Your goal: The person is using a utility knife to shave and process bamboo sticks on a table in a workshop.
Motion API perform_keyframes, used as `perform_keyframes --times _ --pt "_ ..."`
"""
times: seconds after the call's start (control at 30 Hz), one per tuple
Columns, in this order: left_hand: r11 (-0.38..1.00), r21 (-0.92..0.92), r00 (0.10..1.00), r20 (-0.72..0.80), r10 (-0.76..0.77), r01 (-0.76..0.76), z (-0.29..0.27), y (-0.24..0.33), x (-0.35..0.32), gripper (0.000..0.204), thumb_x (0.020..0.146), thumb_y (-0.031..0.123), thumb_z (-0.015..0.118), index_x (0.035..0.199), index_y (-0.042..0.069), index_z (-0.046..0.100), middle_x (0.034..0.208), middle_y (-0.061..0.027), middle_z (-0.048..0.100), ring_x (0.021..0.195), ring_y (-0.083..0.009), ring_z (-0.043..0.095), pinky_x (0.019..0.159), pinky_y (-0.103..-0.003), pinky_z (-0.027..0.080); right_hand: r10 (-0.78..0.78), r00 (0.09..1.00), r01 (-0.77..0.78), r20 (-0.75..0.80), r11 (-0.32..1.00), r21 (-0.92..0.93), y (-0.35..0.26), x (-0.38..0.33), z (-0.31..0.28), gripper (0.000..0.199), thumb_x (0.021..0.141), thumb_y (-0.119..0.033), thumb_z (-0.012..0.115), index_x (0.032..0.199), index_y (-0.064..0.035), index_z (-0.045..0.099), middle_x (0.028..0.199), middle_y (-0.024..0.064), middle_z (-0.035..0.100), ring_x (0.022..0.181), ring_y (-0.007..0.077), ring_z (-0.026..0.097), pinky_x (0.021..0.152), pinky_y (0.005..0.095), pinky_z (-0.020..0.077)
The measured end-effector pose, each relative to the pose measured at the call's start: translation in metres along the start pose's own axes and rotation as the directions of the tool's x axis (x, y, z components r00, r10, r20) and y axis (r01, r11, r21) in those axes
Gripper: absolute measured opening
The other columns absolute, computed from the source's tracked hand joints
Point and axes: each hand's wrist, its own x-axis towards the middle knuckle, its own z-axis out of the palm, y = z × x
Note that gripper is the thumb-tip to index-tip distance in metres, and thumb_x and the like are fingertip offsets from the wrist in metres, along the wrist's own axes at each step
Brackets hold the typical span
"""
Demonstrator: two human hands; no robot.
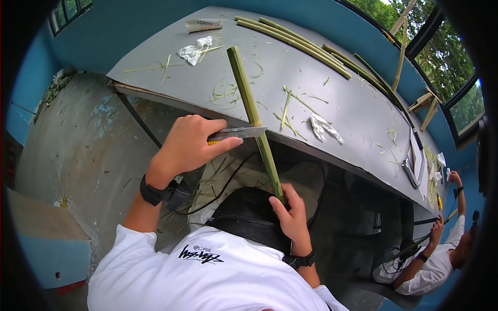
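Observation:
A green bamboo-like stalk [247, 96] slants from above the table down toward my lap. My right hand [292, 215] is wrapped round its lower end, while the upper part lies over the table's near edge. In my left hand [189, 142] is a utility knife [249, 132] with a yellow part at its handle. The knife's blade lies across the stalk at about its middle, where a paler patch shows at the contact. Thin green shavings [224, 94] are scattered on the tabletop close to the stalk.
The grey table [171, 49] bears several long green stalks [295, 41] at its far side. Crumpled tissues [194, 50], a paper cup [203, 25] lying on its side and a hacksaw-like tool [413, 173] are on it too. At the right sits another person [436, 264].

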Motion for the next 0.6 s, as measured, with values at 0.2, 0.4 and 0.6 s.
perform_keyframes --times 0.2,0.4,0.6 --pt "1.0 0.011 0.998 -0.062 0.01 -0.01 0.0 0.0002 -0.0008 0.059 0.091 0.054 0.07 0.068 0.001 0.055 0.056 -0.018 0.051 0.055 -0.041 0.053 0.054 -0.046 0.041 0.01 1.0 -0.01 0.017 1.0 -0.004 -0.005 0.0004 0.0003 0.022 0.097 -0.014 0.071 0.113 -0.0007 0.064 0.074 0.0058 0.054 0.067 0.0136 0.048 0.063 0.029 0.04" --pt "0.998 0.045 0.998 -0.04 0.043 -0.041 -0.0032 -0.0027 -0.0004 0.059 0.09 0.053 0.072 0.067 0.001 0.055 0.056 -0.0181 0.05 0.055 -0.0409 0.052 0.054 -0.045 0.04 -0.011 0.999 0.012 0.035 1.0 -0.024 -0.0058 -0.0004 0.0013 0.023 0.097 -0.014 0.071 0.113 0.0 0.064 0.076 0.007 0.058 0.068 0.0143 0.051 0.065 0.0287 0.0419" --pt "0.998 0.06 0.998 -0.059 0.021 -0.017 -0.0028 -0.0041 -0.0026 0.06 0.089 0.054 0.073 0.066 0.002 0.055 0.055 -0.0181 0.05 0.054 -0.0407 0.052 0.053 -0.045 0.04 -0.004 0.999 0.006 0.05 0.999 -0.044 -0.0091 -0.0006 0.0009 0.023 0.096 -0.012 0.072 0.114 0.0003 0.064 0.08 0.0091 0.063 0.071 0.0155 0.057 0.069 0.0288 0.0455"
